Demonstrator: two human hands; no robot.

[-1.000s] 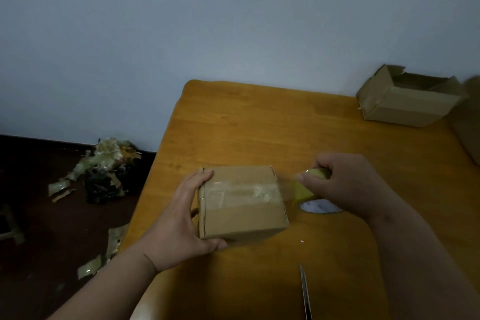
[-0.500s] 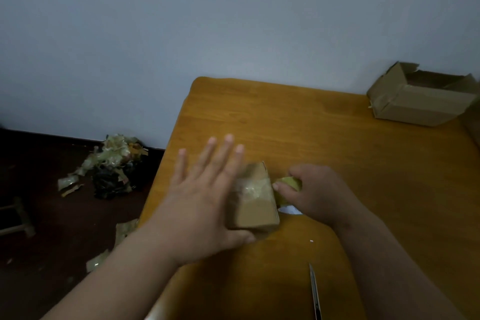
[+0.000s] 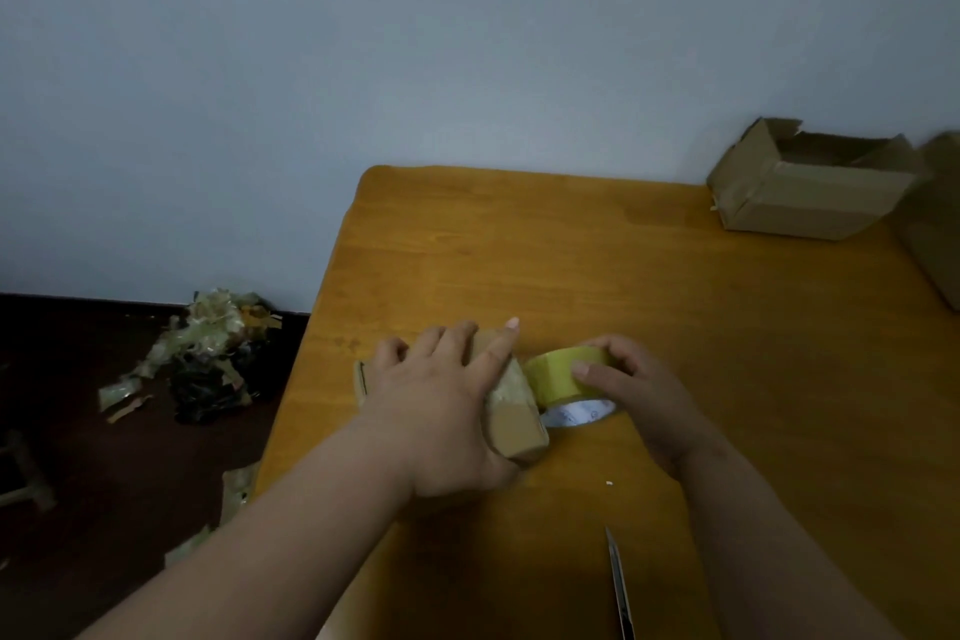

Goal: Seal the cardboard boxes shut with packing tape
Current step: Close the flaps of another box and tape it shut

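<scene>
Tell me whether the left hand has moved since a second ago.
Yes. The left hand went from gripping the small box's left side to lying flat across its top, toward the tape roll, judged against the table's left edge.

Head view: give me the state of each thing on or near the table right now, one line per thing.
Small brown cardboard box: closed, tape across it, pressed by the left hand.
Left hand: flat on the box, fingers straight.
Yellow packing tape roll: gripped by the right hand, against the box.
Right hand: curled round the roll.
Larger brown cardboard box: open, unsealed.
Metal blade: lying untouched.
</scene>
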